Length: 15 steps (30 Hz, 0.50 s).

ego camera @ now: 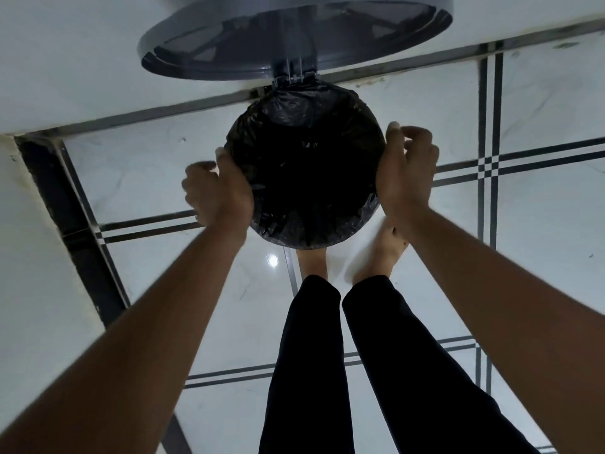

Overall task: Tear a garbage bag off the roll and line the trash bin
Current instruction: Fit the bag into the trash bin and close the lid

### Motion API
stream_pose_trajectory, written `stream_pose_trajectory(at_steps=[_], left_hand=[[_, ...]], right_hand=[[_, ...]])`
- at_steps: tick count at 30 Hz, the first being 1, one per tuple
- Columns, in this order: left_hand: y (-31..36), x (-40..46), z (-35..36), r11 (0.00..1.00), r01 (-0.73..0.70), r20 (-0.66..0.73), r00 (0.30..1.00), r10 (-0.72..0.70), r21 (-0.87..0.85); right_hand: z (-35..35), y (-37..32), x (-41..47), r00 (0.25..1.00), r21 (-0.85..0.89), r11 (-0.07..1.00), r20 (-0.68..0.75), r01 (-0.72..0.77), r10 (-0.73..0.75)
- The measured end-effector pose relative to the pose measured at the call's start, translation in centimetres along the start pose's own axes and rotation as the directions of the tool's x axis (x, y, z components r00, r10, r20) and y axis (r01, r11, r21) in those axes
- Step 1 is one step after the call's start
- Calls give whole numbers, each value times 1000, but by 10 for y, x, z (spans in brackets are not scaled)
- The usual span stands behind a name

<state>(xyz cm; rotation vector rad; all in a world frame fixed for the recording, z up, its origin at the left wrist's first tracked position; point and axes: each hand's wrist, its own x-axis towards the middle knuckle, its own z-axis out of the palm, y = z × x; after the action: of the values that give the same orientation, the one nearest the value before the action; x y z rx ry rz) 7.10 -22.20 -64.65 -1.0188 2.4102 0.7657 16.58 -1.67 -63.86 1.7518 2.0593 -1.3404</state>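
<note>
Looking straight down, a round trash bin (366, 221) stands on a glossy tiled floor (540, 103), its mouth covered by a black garbage bag (304, 165) folded over the rim. The left hand (217, 194) curls around the bag-wrapped rim on one side; the right hand (406, 168) does the same opposite, fingers bent over the edge. Beyond both hands, the grey hinged lid (203, 65) stands open. Below the hands, bare feet (384, 253) and black trousers (311, 371) show.
</note>
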Motion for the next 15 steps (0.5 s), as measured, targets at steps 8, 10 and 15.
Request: stream_pose_trajectory(at_steps=[8,10,15], left_hand=[[-39,-45,-13,682,673,585,687,-432,-286],[-42,-41,-8,632,708,629,654,-420,-315],[-46,-29,-2,553,752,648,628,-432,-359]], right_hand=[[6,62,-9,789,272,741,206,-615,579],[29,136,40,792,218,765,262,-605,552],[31,105,35,732,222,701,287,-678,618]])
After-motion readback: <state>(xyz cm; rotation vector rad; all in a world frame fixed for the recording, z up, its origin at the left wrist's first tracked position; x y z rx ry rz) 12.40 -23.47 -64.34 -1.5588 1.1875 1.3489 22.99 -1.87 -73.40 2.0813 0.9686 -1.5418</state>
